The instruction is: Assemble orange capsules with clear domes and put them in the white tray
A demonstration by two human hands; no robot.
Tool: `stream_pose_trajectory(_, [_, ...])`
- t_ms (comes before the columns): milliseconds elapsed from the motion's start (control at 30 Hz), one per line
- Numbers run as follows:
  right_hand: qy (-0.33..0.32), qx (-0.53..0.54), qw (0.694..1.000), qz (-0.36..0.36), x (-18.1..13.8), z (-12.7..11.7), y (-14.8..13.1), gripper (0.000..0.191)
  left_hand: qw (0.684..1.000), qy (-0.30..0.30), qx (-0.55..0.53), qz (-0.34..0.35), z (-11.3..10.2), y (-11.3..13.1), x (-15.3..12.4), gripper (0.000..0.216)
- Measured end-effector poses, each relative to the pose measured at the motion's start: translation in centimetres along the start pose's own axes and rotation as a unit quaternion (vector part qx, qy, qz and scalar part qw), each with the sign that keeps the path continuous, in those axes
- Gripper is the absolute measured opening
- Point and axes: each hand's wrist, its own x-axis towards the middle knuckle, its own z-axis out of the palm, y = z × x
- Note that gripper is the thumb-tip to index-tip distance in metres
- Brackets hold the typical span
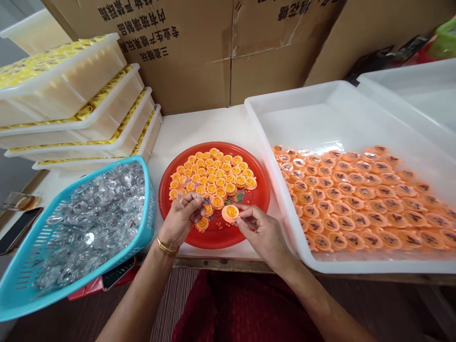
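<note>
From my remote seat I see the orange cup (230, 212) held just above the near part of the red plate (262, 192), its open mouth facing up toward the camera and showing yellow beads inside. The cup is round, so it has no real long axis, though a small tab on its rim points right, into the right hand (261, 230). That hand's thumb and forefinger are pinched on the tab side of the cup, and the other fingers curl loosely beneath. The left hand (181, 217) (a gold bangle sits at its wrist) is just beside the cup, with its fingertips (198, 203) bunched together over the plate; I cannot tell whether they hold anything. More filled cups lie in rows on the plate. A blue basket (21, 285) of clear pieces sits to the left, and a white tray (320, 114) of orange cups to the right.
</note>
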Motion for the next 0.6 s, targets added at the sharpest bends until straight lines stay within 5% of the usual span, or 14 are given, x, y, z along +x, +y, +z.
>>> stream_pose_trajectory(267, [0.003,0.026,1.000,0.005,-0.6,-1.1,-1.1,0.004,0.992,-0.086,-0.065,-0.066,2.5,-1.8,-0.7,0.022])
stream_pose_trajectory(600, [0.010,-0.007,1.000,0.012,-0.9,-1.7,-0.8,0.004,0.992,-0.105,-0.053,-0.055,3.4,-1.9,-0.5,0.020])
